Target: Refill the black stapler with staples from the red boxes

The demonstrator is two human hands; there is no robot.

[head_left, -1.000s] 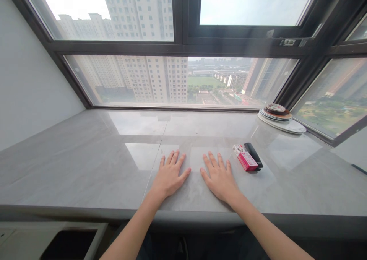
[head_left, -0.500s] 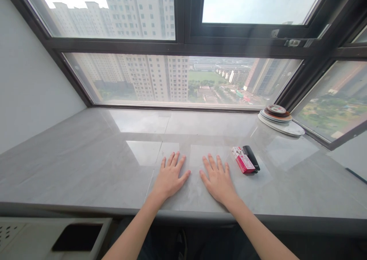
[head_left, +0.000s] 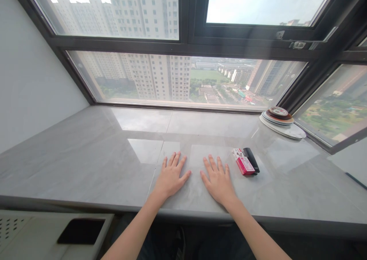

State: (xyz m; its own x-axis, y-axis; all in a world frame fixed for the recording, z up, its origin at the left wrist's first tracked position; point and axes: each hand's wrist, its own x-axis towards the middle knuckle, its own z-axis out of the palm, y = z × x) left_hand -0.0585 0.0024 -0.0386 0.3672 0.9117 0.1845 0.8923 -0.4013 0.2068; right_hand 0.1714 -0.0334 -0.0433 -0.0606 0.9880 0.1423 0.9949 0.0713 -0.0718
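Observation:
Palm down on the glossy grey ledge (head_left: 94,164), my left hand (head_left: 170,177) lies with its fingers spread and nothing in it. My right hand (head_left: 219,181) rests flat in the same way, to the right of it, also holding nothing. A gap of bare ledge separates the two thumbs. A small red and white box (head_left: 244,163) lies to the right of my right hand, apart from its fingers. Against the box's right side is a black stapler (head_left: 252,161).
A stack of round plates and discs (head_left: 277,118) stands in the far right corner by the window frame (head_left: 183,47). Below the ledge's front edge, at lower left, a dark flat rectangle (head_left: 81,231) shows on a pale perforated cabinet (head_left: 31,237).
Both hands keep their place on the ledge. The whole view has shifted and tilted slightly; nothing has been picked up or moved.

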